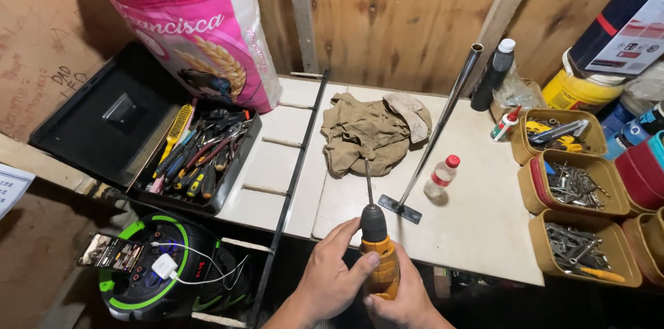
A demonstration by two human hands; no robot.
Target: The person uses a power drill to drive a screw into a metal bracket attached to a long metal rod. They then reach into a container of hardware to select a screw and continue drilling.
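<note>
Both hands grip an orange power drill at the near edge of a white workbench: the left hand curls around its black chuck, the right hand clasps the body, bit pointing away. Just beyond lie a metal rod on a flat foot and a small red-capped bottle. Farther off, a crumpled tan rag; left, an open toolbox; right, tubs of screws
</note>
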